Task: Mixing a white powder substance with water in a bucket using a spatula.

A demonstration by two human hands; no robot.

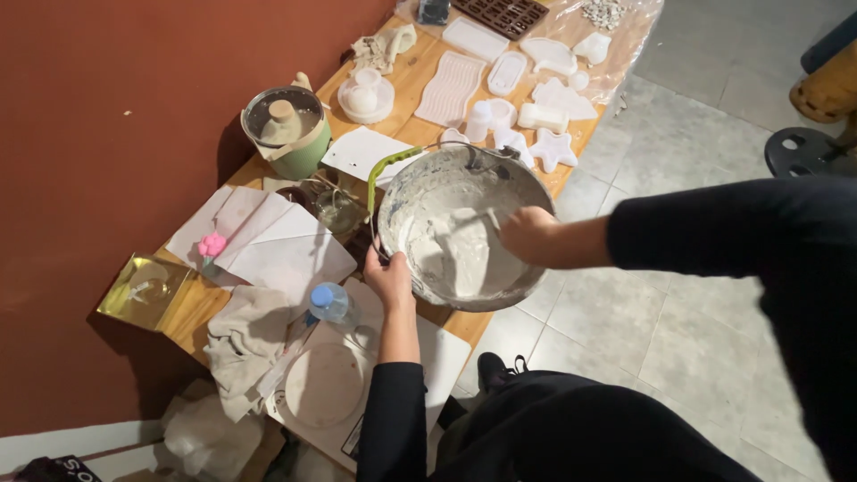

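Note:
A metal bucket [527,178] with a green-gripped wire handle stands tilted at the edge of a wooden table [420,76], and pale wet plaster coats its inside. My left hand [389,278] grips the bucket's near rim. My right hand [527,234] reaches into the bucket and holds a thin stirring tool [482,217], blurred and mostly covered in the white mix.
White moulds [553,147] and cast shapes lie at the table's far end. A green pot with a lid [286,129], papers [268,241], a small blue-capped bottle [328,302], a grey cloth [245,339] and a gold tray [143,290] crowd the near side. A tiled floor lies to the right.

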